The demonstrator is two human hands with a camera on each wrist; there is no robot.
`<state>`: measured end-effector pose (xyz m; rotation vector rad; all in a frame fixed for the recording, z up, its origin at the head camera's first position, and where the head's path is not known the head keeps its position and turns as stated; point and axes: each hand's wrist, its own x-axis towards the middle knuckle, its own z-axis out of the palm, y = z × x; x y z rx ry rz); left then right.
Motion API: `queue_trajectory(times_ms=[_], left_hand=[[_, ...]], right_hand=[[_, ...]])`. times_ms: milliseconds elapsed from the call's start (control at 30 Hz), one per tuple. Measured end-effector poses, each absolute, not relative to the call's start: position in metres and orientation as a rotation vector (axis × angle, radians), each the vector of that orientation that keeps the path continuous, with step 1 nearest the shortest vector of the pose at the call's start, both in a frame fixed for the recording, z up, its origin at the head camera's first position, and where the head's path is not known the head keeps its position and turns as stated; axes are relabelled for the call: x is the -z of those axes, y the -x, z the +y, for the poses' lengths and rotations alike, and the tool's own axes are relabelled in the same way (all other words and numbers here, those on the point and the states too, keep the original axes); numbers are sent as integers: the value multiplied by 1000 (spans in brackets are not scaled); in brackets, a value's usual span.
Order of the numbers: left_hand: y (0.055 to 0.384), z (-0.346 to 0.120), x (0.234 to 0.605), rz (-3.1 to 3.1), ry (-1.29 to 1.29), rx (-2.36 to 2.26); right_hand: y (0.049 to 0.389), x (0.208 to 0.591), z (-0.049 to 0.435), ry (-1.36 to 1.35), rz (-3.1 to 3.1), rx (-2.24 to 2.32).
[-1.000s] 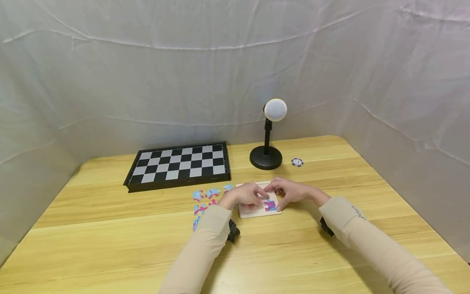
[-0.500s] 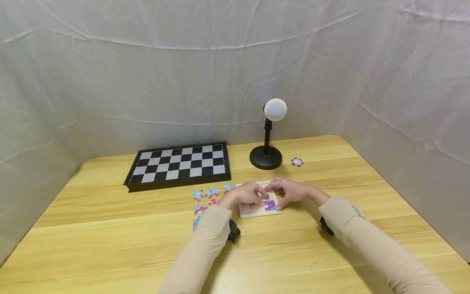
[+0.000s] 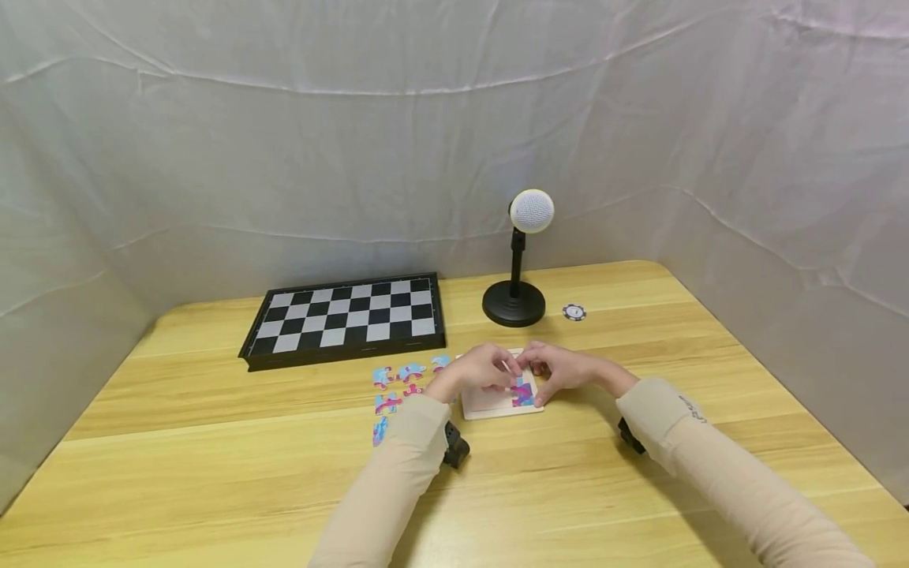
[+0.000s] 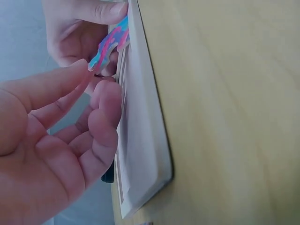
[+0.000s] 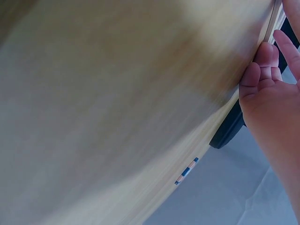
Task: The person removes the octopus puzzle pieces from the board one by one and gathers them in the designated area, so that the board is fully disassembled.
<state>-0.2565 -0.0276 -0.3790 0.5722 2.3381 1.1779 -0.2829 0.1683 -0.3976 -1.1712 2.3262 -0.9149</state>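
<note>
A pale wooden puzzle tray lies flat on the table under both hands. Pink, purple and blue jigsaw pieces are at its near right corner. My left hand reaches over the tray from the left, its thumb and forefinger pinching the raised end of a jigsaw piece, which tilts up from the tray in the left wrist view. My right hand grips the tray's right side, thumb near the closer corner and fingers farther back. In the right wrist view its curled fingers rest beside the tray edge.
Several loose jigsaw pieces lie left of the tray, some hidden behind the left wrist. A black-framed checkered board is behind them. Farther back stand a microphone on a round black base and, beside it, a poker chip.
My left hand has shifted slightly away from me and to the right, and more of the colored pieces shows beneath it. My right hand stays at the tray's side.
</note>
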Motion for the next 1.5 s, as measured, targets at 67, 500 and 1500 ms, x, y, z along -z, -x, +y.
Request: queue_trajectory(times_ms=[67,500,1500], left_hand=[[256,-27,379,2316,-580,-1205],[253,-22,379,2277,-551,-1262],[251,-64,380,2229,-555,-1333]], right_hand=[[283,398,168,1181,2327,914],[284,399,168,1166,2322,904],[283,398,167,1177,2323,919]])
